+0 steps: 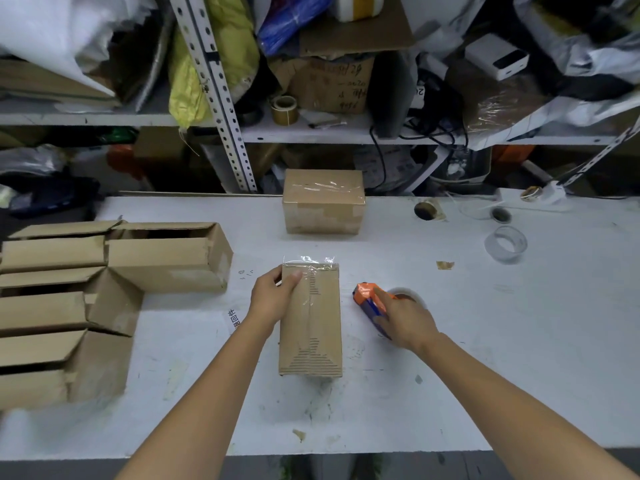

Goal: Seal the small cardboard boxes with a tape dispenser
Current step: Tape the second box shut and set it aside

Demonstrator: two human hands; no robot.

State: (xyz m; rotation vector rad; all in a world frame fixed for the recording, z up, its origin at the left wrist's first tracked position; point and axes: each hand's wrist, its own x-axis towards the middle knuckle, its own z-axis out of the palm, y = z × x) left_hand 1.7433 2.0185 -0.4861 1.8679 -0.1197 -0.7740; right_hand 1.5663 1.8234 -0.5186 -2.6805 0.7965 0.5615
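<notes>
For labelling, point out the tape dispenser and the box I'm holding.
tape dispenser (363, 293): head view, orange body.
held box (311, 327): head view, taped top face.

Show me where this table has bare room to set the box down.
Widest bare patch: the table right of the dispenser, nearer than the clear roll. Also bare: the near edge in front of the box. Crowded: left side, with open boxes; far right, with small rolls.
</notes>
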